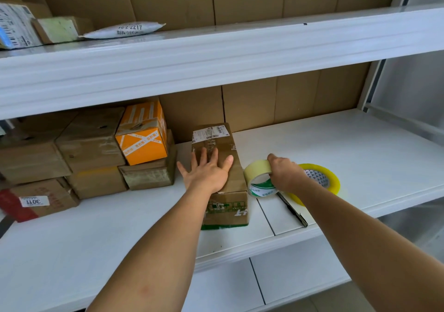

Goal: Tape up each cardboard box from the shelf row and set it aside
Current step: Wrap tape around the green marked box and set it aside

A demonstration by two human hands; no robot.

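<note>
I see a white shelf (336,143) filling the middle of the frame, with an upper shelf (216,54) crossing above it. At centre stands the cardboard box (224,143) I am working on, a long brown one whose long axis runs from the shelf's front edge back toward the cardboard backing, slightly tilted leftward at the far end. A white shipping label (210,132) with barcodes sits on its far top; I cannot read it. Its near end shows green printing and a figure like "8".

My left hand (206,172) lies flat on the box's top, fingers spread and straight, pressing down. My right hand (284,173), just right of the box, is curled round a roll of clear tape (258,179) standing on edge, its core printed green and white. Behind that hand a second, yellowish tape roll (332,179) lies flat on the shelf, and a dark pen-like tool (293,209) lies near the front edge.

At centre left is a stack of boxes (91,148), among them an orange box (144,141). A lower-left carton carries a tag reading "3011" upside down. At upper left a white mailer bag (125,30) reads "2217".
</note>
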